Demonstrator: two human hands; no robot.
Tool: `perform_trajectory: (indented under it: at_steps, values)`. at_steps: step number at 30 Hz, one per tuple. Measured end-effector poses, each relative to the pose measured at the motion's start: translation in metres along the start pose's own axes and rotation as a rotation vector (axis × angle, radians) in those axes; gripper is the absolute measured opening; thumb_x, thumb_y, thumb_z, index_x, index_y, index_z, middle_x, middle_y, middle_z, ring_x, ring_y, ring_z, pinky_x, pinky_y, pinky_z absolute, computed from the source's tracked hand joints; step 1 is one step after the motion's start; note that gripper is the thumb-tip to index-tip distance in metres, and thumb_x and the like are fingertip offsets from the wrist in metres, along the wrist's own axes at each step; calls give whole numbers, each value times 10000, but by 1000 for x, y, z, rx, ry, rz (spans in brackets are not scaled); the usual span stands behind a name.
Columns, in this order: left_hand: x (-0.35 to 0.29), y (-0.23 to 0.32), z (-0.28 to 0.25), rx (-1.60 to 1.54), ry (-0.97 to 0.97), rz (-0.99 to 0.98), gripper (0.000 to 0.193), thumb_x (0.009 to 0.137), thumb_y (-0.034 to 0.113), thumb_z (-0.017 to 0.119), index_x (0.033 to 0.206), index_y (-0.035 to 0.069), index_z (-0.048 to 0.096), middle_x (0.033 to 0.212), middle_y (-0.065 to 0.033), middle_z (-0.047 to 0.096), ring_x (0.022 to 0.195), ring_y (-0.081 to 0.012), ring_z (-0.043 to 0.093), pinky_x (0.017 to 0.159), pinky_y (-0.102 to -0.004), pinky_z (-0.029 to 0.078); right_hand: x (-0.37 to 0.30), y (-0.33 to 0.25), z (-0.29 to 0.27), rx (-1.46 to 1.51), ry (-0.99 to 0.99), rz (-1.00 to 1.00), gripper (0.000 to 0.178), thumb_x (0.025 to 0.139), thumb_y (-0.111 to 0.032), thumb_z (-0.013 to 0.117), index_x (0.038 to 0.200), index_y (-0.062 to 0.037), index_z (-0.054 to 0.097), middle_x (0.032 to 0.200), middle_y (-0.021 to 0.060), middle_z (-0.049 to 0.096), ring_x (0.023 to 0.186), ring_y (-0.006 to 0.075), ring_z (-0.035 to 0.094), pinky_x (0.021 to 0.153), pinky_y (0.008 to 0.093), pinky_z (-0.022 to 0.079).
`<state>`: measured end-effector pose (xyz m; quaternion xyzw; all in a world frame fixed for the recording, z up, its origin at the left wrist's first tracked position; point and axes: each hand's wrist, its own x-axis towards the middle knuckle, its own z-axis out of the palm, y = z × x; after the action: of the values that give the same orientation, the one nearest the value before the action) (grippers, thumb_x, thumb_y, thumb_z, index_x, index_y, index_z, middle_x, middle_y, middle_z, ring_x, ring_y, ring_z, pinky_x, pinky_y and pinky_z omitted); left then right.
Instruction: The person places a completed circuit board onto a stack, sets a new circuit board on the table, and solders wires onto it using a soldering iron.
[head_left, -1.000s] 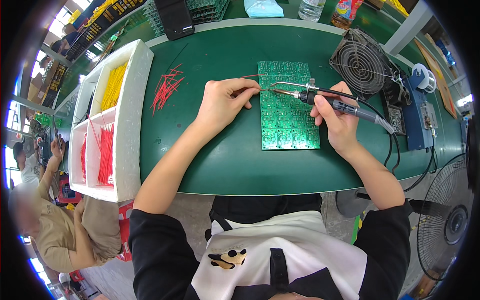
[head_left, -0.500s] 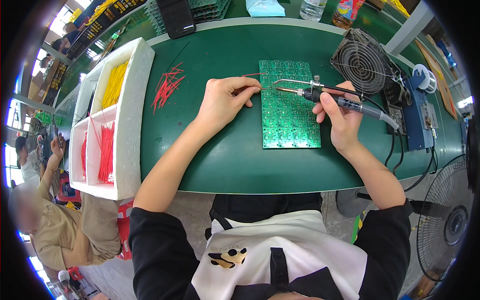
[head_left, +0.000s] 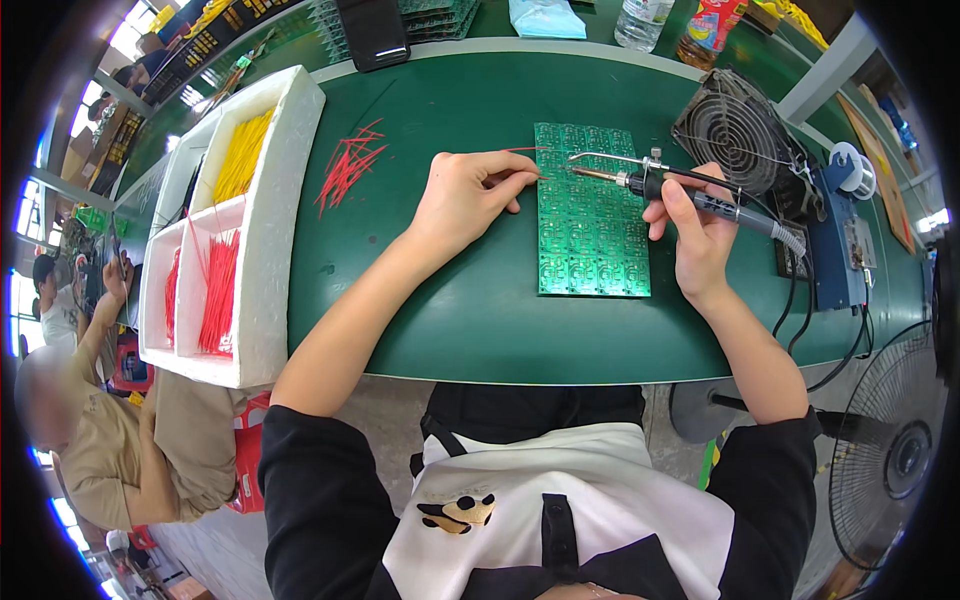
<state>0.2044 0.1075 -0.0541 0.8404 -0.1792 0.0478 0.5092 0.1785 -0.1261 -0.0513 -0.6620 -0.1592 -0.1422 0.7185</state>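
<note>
The left hand (head_left: 462, 195) lay at the left edge of a green circuit board panel (head_left: 590, 212), its fingers pinched together on a thin red wire (head_left: 522, 150) whose free end reached out over the panel's upper left corner. The right hand (head_left: 695, 228) was closed around the dark handle of a soldering iron (head_left: 680, 185), held nearly level above the top of the panel with its metal tip pointing left toward the left hand's fingertips; tip and fingertips were near each other, though whether the tip touched the board could not be told. A slim metal tube ran along above the iron's shaft. The panel lay flat on the green bench (head_left: 450, 310), in front of the person's chest. A loose scatter of red wires (head_left: 348, 162) lay on the bench to the left of the left hand, well apart from the panel. Further left stood a white foam tray (head_left: 275, 210) with compartments holding yellow wires (head_left: 240, 155) and more red ones. To the right of the panel, behind the right hand, a square grilled fan (head_left: 735, 130) stood tilted beside a blue box-shaped unit (head_left: 835, 250), with black cables trailing off the bench edge.
</note>
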Motion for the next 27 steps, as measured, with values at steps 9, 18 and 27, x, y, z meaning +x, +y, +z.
perform_trajectory:
  at_steps: [9,18,27]
  values:
    - [1,1,0,4,2,-7,114,806,40,597,892,1,663,738,-37,657,558,-61,582,465,-176,440,-3,-2,-2,25,-98,50,145,846,-120,588,854,-30,475,750,56,547,597,89,542,462,195,420]
    - [1,1,1,2,2,-24,117,805,42,599,895,9,664,731,-33,657,553,-58,582,461,-176,437,-3,-2,1,27,-95,61,151,845,-120,592,834,-30,472,727,50,542,587,81,535,461,190,418]
    - [1,-2,1,-4,10,-13,118,805,43,598,896,7,664,737,-32,658,560,-57,583,454,-168,427,-2,-1,1,17,-107,53,153,846,-125,592,837,-31,472,719,51,542,577,81,534,452,191,419]
